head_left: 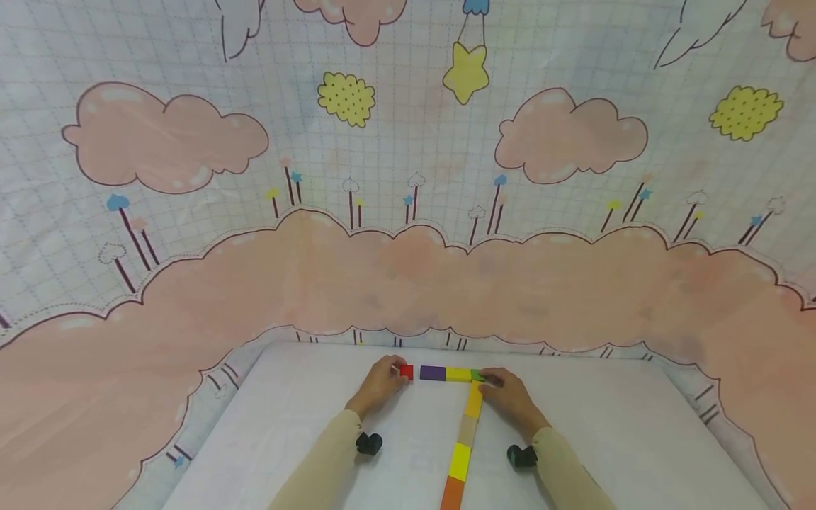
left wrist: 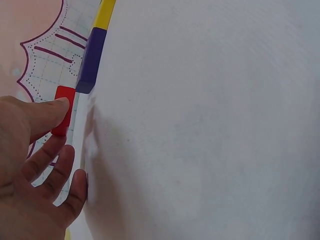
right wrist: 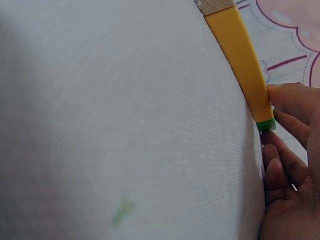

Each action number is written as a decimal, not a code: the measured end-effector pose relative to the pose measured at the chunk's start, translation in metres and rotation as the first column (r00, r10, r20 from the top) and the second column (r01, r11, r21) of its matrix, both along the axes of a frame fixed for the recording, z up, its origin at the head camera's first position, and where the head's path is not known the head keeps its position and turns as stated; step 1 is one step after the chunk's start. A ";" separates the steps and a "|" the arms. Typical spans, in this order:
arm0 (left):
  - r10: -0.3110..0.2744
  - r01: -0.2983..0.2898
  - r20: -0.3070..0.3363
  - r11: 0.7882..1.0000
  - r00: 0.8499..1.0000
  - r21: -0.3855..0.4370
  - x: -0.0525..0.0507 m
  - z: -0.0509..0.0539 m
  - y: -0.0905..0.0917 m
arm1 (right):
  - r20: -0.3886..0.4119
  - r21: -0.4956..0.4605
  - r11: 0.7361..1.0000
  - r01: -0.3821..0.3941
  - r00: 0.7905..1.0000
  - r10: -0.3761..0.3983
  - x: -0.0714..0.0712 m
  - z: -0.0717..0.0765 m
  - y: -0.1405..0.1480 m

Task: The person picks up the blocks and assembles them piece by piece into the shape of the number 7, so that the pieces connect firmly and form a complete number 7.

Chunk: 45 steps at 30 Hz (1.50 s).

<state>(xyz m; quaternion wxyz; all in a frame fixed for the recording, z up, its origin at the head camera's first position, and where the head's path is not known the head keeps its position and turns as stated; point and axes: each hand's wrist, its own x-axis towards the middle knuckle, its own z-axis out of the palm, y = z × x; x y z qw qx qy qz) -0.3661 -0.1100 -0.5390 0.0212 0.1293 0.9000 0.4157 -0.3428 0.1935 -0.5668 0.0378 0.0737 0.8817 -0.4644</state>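
In the head view, my left hand (head_left: 380, 382) pinches a small red block (head_left: 406, 372) just left of a purple block (head_left: 433, 372), with a narrow gap between them. The left wrist view shows the thumb on the red block's face and a finger beneath it. A yellow block (head_left: 457, 375) and a green block (head_left: 476, 375) continue that row to the right. My right hand (head_left: 512, 398) touches the green block at the row's right end. Its thumb rests against the side of an orange-yellow block (right wrist: 241, 62), seen in the right wrist view.
From the green block a line of blocks runs toward me: a bare wood block (head_left: 467, 429), a yellow block (head_left: 459, 462) and an orange block (head_left: 452, 492). They lie on a white table (head_left: 280, 404). A cloud-patterned cloth (head_left: 395, 283) hangs behind.
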 end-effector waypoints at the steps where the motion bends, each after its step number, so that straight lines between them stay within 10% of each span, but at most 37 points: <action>1: 0.002 -0.002 0.002 1.000 1.000 0.004 -0.001 0.000 0.000 | -0.004 0.005 1.000 -0.004 1.000 0.004 -0.001 0.001 0.000; 45: 0.107 -0.111 -0.068 0.992 0.992 -0.062 -0.011 -0.012 0.028 | -0.026 0.038 0.998 -0.046 0.999 0.047 -0.005 0.009 0.006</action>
